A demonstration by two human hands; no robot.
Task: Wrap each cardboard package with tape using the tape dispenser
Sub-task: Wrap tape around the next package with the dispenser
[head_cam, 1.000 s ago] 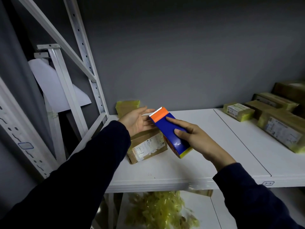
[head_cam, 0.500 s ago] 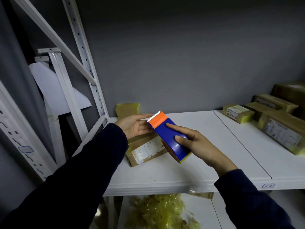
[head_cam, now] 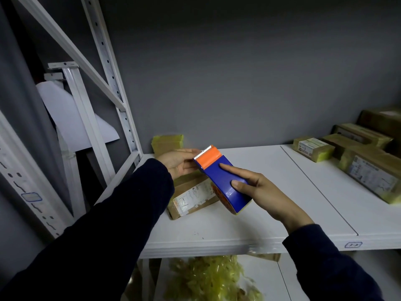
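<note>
My right hand (head_cam: 261, 191) grips a blue tape dispenser (head_cam: 223, 180) with an orange toothed cutter end, held tilted above the white shelf (head_cam: 249, 209). My left hand (head_cam: 179, 162) is at the cutter end, fingers at the blade; whether it pinches tape is hidden. Under both hands lies a cardboard package (head_cam: 193, 196) with a white label, flat on the shelf. A small package wrapped in yellowish tape (head_cam: 167, 142) stands behind it by the wall.
Several taped cardboard packages (head_cam: 312, 146) sit at the shelf's far right. White metal rack posts (head_cam: 128, 131) rise on the left. A heap of crumpled yellowish tape (head_cam: 208, 279) lies on the lower shelf. A grey wall backs the shelf.
The dispenser and both hands have shifted slightly; my left hand's fingers have drawn in toward the cutter end. The package has not moved.
</note>
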